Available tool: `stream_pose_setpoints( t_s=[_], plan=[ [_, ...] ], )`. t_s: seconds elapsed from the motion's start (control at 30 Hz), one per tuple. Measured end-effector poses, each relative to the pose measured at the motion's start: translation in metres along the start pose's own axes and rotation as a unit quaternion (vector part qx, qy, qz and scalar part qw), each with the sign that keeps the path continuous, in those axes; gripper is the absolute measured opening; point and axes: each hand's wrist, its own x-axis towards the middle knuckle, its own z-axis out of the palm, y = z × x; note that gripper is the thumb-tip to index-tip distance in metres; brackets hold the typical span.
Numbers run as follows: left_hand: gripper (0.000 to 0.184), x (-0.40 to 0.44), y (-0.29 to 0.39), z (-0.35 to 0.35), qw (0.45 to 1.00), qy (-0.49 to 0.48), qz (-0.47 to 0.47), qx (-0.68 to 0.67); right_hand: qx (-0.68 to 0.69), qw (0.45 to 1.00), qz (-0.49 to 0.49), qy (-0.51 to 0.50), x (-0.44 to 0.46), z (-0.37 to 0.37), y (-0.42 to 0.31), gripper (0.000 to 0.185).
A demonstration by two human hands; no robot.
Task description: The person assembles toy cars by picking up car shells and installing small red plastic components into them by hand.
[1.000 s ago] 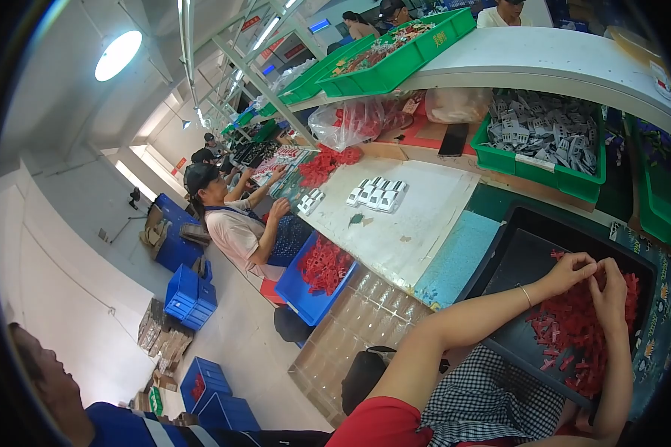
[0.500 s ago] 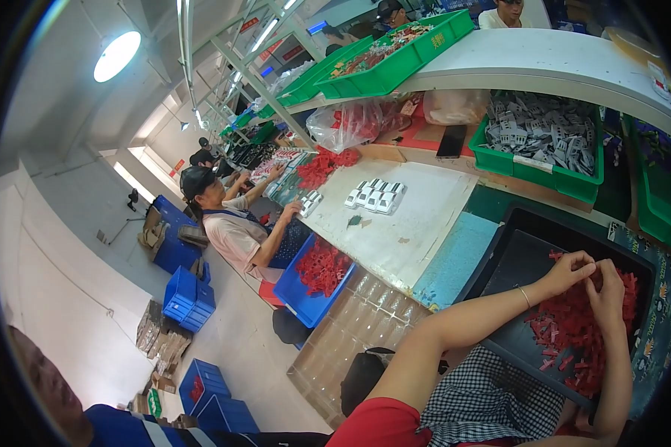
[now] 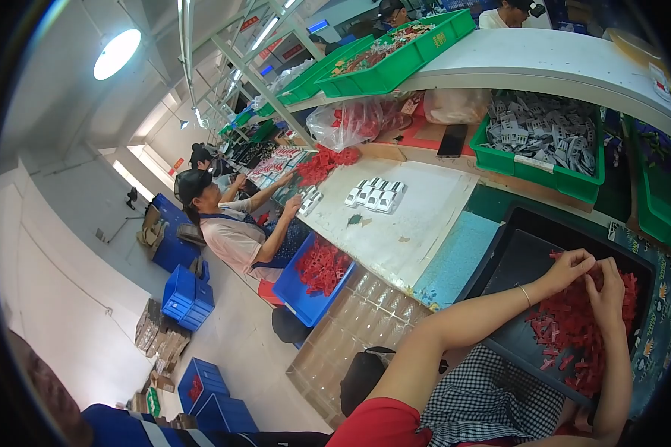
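Note:
My left hand [image 3: 570, 270], with a thin bracelet at the wrist, is closed in a pinch above a black tray [image 3: 492, 261]. Against its fingertips presses my right hand [image 3: 608, 294], its fingers also pinched. Whatever sits between the fingertips is too small or hidden to make out. Small red plastic parts [image 3: 555, 328] lie heaped in the tray under both hands. One red bit shows just beyond my left hand. The tray rests over a black-and-white checked cloth [image 3: 492, 395] on my lap.
White toy car bodies [image 3: 376, 196] stand in rows on the worktable [image 3: 417, 238]. A green bin [image 3: 537, 170] of grey-white parts and a phone [image 3: 452, 140] are at the back. A co-worker [image 3: 231, 231] sits to the left beside a blue bin [image 3: 291, 290] of red parts.
My hands stay almost where they were, fingertips together. The co-worker has leaned back to the left, and one hand has shifted toward the red pile. A person at the top right has bent their head.

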Motion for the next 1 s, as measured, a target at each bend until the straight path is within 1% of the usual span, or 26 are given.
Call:
stream_pose_setpoints(
  t_s=[0.13, 0.2, 0.37, 0.43, 0.47, 0.53, 0.63, 0.93, 1.0],
  plan=[
    [0.025, 0.001, 0.002, 0.002, 1.000, 0.006, 0.003, -0.018, -0.007, 1.000, -0.003, 0.003, -0.001, 0.002, 0.005, 0.020],
    [0.026, 0.000, 0.003, 0.002, 1.000, 0.008, -0.004, -0.024, 0.011, 1.000, 0.028, -0.003, -0.001, 0.000, 0.001, 0.020],
    [0.025, 0.001, 0.001, 0.001, 1.000, 0.007, -0.010, -0.012, 0.016, 1.000, 0.019, 0.016, 0.001, 0.000, -0.004, 0.019],
    [0.024, 0.003, -0.004, 0.002, 1.000, 0.014, 0.023, -0.006, 0.016, 1.000, 0.011, 0.021, 0.001, 0.000, -0.003, 0.019],
    [0.024, 0.003, -0.007, 0.000, 1.000, 0.013, 0.023, -0.006, 0.014, 1.000, 0.012, 0.018, 0.001, 0.001, 0.000, 0.019],
    [0.023, 0.002, -0.005, -0.002, 1.000, -0.008, -0.006, -0.005, 0.011, 1.000, 0.013, 0.014, -0.001, 0.001, 0.002, 0.019],
    [0.023, 0.001, -0.002, 0.000, 1.000, -0.002, -0.010, -0.005, 0.017, 1.000, 0.017, 0.016, 0.000, 0.001, 0.003, 0.018],
    [0.024, 0.002, -0.005, 0.000, 1.000, 0.003, -0.004, -0.008, 0.027, 0.999, 0.029, 0.010, 0.001, 0.000, -0.003, 0.017],
    [0.024, 0.002, -0.007, 0.001, 1.000, 0.000, 0.003, -0.010, 0.030, 0.999, 0.011, 0.020, 0.000, 0.001, -0.003, 0.015]
  ],
)
